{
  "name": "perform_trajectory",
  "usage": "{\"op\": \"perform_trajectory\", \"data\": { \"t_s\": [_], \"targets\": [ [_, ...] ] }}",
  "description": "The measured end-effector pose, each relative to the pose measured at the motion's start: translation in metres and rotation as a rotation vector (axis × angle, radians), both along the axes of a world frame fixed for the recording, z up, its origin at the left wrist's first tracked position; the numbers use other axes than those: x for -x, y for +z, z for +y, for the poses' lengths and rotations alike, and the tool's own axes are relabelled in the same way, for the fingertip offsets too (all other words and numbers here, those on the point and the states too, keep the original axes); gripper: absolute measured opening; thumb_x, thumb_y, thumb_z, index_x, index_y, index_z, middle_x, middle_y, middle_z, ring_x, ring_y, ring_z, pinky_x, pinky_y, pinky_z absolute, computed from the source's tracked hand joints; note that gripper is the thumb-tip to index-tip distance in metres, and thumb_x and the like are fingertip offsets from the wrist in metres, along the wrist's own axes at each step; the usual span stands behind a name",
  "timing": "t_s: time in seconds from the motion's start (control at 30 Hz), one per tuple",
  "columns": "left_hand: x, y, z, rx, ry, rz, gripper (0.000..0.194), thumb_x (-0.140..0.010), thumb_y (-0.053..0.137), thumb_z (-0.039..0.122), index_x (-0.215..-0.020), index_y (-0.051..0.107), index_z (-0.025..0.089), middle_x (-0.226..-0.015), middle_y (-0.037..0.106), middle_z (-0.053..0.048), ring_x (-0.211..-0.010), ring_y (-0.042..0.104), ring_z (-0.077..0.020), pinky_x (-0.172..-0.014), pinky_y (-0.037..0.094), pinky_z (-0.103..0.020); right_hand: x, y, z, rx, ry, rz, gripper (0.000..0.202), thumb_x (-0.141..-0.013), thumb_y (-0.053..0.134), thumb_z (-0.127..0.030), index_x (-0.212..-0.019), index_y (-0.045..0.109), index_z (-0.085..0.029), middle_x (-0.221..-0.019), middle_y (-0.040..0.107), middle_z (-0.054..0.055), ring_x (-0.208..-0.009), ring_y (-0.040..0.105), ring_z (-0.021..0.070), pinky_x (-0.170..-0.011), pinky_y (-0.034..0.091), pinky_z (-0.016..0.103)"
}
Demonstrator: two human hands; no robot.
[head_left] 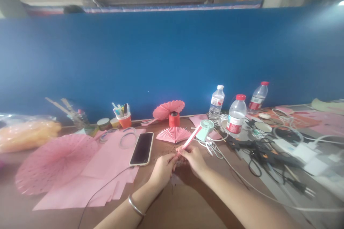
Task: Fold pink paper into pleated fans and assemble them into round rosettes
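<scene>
Both hands meet over the table in front of me. My left hand is closed on the lower end of a folded strip of pink paper. My right hand pinches the same strip a little higher, and its upper part slants up to the right. Just beyond my fingers lies a pleated pink paper fan, spread open. Behind it stands a small red container with a dark top, and a second pink fan leans there. Small dark bits are scattered around my fingers.
Left are a phone, pink paper sheets, a large round pink paper piece and a pen cup. On the right are a mint handheld fan, bottles, tangled cables and white chargers. A blue partition rises behind.
</scene>
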State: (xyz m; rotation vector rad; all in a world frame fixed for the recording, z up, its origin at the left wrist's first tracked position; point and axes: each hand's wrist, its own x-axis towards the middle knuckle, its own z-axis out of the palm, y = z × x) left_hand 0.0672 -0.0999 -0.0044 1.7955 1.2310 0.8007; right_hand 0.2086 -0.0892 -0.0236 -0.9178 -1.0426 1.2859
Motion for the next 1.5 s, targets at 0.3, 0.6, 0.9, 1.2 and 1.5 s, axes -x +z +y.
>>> {"op": "perform_trajectory", "data": {
  "t_s": [0.3,0.6,0.9,1.2,1.5],
  "targets": [
    [0.000,0.015,-0.006,-0.322,0.041,-0.086,0.022,-0.075,0.056,0.026,-0.096,0.064,0.021,-0.089,0.066,-0.005,-0.079,0.059,-0.0175,-0.074,0.044,-0.026,-0.002,0.007,-0.001,0.070,0.002,0.223,0.026,-0.062,0.073,-0.036,-0.063,0.062,-0.013,-0.053,0.056,-0.001,-0.047,0.049,0.0091,-0.047,0.036,0.021],
    [0.003,0.009,0.000,-0.242,0.151,-0.139,0.016,-0.074,0.059,0.030,-0.078,0.070,0.020,-0.080,0.069,-0.004,-0.075,0.062,-0.0189,-0.071,0.047,-0.028,-0.002,0.008,-0.001,0.060,-0.049,0.277,0.025,-0.058,0.076,-0.034,-0.066,0.063,-0.014,-0.057,0.060,0.000,-0.050,0.052,0.0095,-0.049,0.038,0.021],
    [-0.001,0.008,0.001,-0.058,0.078,-0.210,0.025,-0.075,0.055,0.037,-0.085,0.066,0.018,-0.080,0.068,-0.005,-0.056,0.060,-0.0143,-0.054,0.047,-0.024,-0.002,0.008,-0.002,0.044,-0.095,0.208,0.023,-0.061,0.074,-0.033,-0.062,0.062,-0.014,-0.054,0.059,0.000,-0.048,0.052,0.0108,-0.046,0.038,0.022],
    [-0.001,-0.007,0.003,0.119,-0.030,-0.118,0.028,-0.080,0.044,0.040,-0.081,0.058,0.016,-0.045,0.048,0.004,-0.033,0.040,-0.0073,-0.034,0.029,-0.017,0.000,0.008,-0.002,0.038,0.019,0.135,0.027,-0.061,0.074,-0.037,-0.063,0.063,-0.013,-0.047,0.054,-0.002,-0.041,0.044,0.0073,-0.041,0.033,0.020],
    [-0.001,-0.001,0.005,0.199,-0.048,-0.153,0.040,-0.076,0.046,0.052,-0.066,0.055,0.015,-0.041,0.033,0.008,-0.033,0.025,-0.0047,-0.034,0.017,-0.018,-0.004,0.007,0.002,-0.016,-0.007,0.141,0.027,-0.065,0.070,-0.038,-0.060,0.058,-0.015,-0.044,0.050,-0.004,-0.041,0.047,0.0095,-0.043,0.033,0.021]
  ]
}}
